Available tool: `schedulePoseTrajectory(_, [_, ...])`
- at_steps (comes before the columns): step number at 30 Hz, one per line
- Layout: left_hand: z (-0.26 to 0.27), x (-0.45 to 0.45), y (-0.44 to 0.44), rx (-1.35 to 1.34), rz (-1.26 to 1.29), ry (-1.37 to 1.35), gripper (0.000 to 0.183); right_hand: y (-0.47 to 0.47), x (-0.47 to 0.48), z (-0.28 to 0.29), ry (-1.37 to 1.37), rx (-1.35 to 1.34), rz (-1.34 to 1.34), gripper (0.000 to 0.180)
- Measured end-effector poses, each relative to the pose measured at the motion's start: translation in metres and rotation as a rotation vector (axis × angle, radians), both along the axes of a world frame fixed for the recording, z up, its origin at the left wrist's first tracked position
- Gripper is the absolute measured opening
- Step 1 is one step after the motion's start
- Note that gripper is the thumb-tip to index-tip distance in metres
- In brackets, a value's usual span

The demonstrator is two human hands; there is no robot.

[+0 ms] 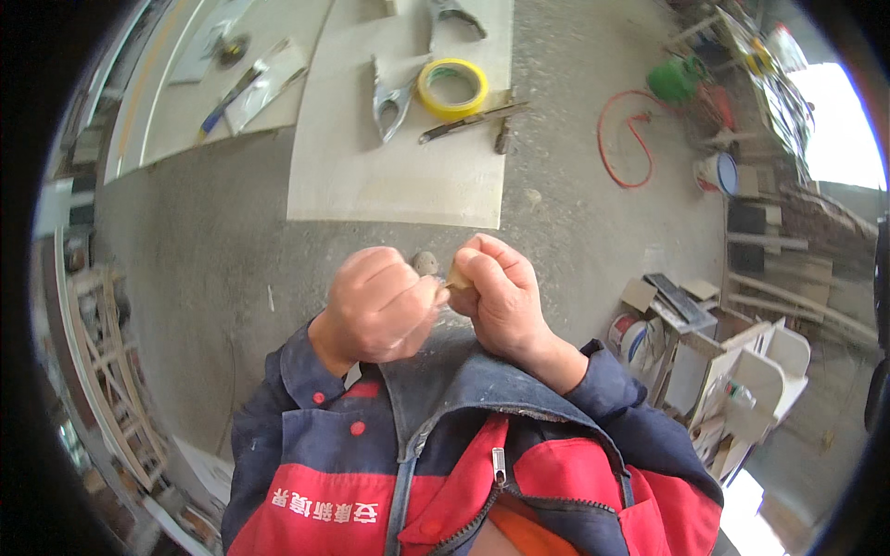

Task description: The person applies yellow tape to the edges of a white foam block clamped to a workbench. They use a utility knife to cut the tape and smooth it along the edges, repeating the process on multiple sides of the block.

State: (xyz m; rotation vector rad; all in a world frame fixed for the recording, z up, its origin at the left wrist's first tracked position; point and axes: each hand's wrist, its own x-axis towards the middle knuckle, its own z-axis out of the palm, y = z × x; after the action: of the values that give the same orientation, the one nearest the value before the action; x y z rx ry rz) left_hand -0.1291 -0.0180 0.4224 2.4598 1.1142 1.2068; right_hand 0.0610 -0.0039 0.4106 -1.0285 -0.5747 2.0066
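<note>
My right hand (502,292) pinches a small yellowish piece (459,279) between thumb and fingers, in front of my chest. The curled fingers of my left hand (379,306) meet that piece at its left edge, where a thin dark tip (449,285) shows. What the tip belongs to is hidden by the fingers. Beyond my hands lies a pale board (389,187). On it are a yellow tape roll (445,110), a metal spring clamp (389,104), a second clamp (455,12) and a long narrow tool (473,123). The narrow tool reaches past the board's right edge.
Another pale panel (274,115) at the upper left carries a blue-handled tool (233,101) and a plastic packet (263,94). On the right are an orange hose (603,149), a bucket (716,174) and stacked board pieces (751,389). A wooden frame (115,375) stands at left.
</note>
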Motion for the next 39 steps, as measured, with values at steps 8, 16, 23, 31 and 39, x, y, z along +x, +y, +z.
schedulePoseTrajectory(8, [-0.064,-0.09,0.081,-1.072,0.581,-0.369,0.025,0.011,0.053,-0.007,-0.028,0.13,-0.194,0.013])
schedulePoseTrajectory(16, [-0.067,-0.066,0.09,-0.76,0.469,-0.049,0.041,0.004,0.054,0.001,-0.103,0.17,-0.15,0.017])
schedulePoseTrajectory(23, [-0.003,0.01,0.03,-1.433,-0.215,-0.64,0.022,-0.002,0.037,0.002,-0.099,0.192,-0.027,0.018])
schedulePoseTrajectory(31, [-0.001,0.017,0.012,-0.888,0.01,-0.343,0.005,-0.012,0.025,0.0,-0.452,0.375,0.027,0.017])
schedulePoseTrajectory(39, [0.009,0.005,0.01,-0.918,-0.066,-0.205,0.007,-0.011,0.025,0.017,-0.874,0.94,0.158,0.008])
